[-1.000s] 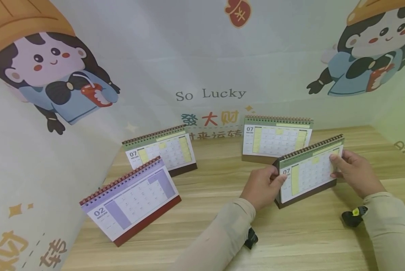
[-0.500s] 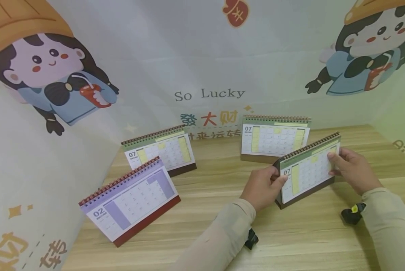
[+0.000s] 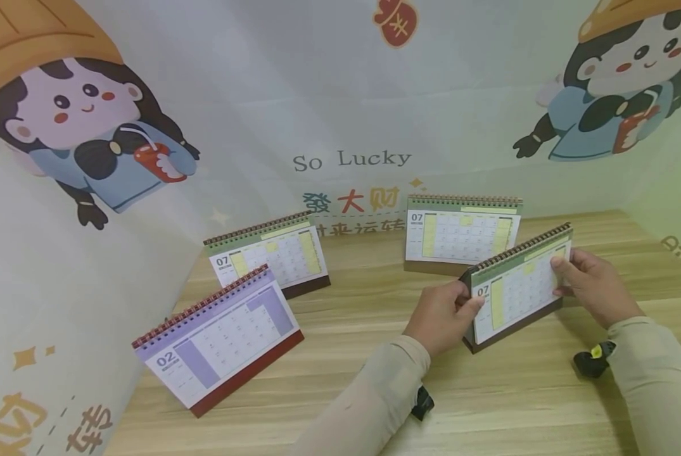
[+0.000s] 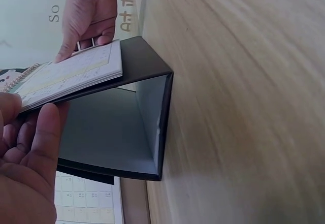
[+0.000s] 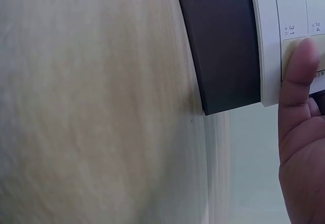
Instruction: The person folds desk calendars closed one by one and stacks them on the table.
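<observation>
Evenly, both hands pinch a green-headed desk calendar (image 3: 522,288) by its side edges: the left hand (image 3: 438,313) on the left edge, the right hand (image 3: 599,288) on the right, higher up. Each thumb lies over the front page with fingers behind. The calendar leans back between them, base edge close to the tabletop (image 3: 329,392); whether it fully rests there is hard to tell.

Left of the left hand, a broad stretch of wood runs to a purple calendar (image 3: 226,339) marked 02. More wood lies below both hands and to the right of the right hand, up to the printed backdrop (image 3: 351,95). Room is tightest just beyond the hands, where a second green calendar (image 3: 460,237) stands, partly covered by the held one. Far left beyond the left hand, a third green calendar (image 3: 283,253) stands partly behind the purple one.

Seen from the left wrist, the held calendar's dark stand (image 4: 144,61) is a hollow fold with grey inner walls, its end facing the left hand.
</observation>
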`<state>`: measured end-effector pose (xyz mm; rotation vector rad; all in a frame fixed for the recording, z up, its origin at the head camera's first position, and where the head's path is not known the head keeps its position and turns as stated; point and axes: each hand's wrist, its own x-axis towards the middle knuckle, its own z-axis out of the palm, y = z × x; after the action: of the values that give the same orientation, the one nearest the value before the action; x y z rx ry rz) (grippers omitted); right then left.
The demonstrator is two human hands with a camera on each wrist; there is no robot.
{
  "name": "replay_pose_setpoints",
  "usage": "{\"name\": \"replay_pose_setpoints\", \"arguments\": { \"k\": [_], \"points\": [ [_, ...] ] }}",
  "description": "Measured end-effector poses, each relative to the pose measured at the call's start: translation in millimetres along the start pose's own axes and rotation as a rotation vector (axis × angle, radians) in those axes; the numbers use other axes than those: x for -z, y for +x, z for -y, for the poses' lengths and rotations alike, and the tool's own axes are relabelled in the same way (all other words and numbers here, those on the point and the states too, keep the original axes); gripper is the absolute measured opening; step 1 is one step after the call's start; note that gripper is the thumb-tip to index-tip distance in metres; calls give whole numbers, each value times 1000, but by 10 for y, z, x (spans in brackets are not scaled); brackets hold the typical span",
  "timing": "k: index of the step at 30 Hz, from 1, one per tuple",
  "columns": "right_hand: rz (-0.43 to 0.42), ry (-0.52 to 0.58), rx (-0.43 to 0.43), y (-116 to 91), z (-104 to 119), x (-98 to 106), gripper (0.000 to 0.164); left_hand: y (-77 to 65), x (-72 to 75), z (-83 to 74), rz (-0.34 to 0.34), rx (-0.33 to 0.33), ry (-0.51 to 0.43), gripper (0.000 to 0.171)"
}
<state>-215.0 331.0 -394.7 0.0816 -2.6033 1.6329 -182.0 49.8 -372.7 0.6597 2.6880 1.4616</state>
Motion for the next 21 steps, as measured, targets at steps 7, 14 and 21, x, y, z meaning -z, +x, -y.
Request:
{"name": "replay_pose_setpoints", "arguments": {
  "k": [7, 14, 21],
  "points": [
    [-11, 18, 14, -3, -13, -11, 56, -21, 4, -9, 19, 1, -9, 16],
    [1, 20, 21, -11, -4, -6, 56, -39, 17, -17, 29, 2, -17, 16],
    [10, 16, 32, -33, 1, -7, 52, -77, 9, -26, 32, 26, -14, 17]
  ]
}}
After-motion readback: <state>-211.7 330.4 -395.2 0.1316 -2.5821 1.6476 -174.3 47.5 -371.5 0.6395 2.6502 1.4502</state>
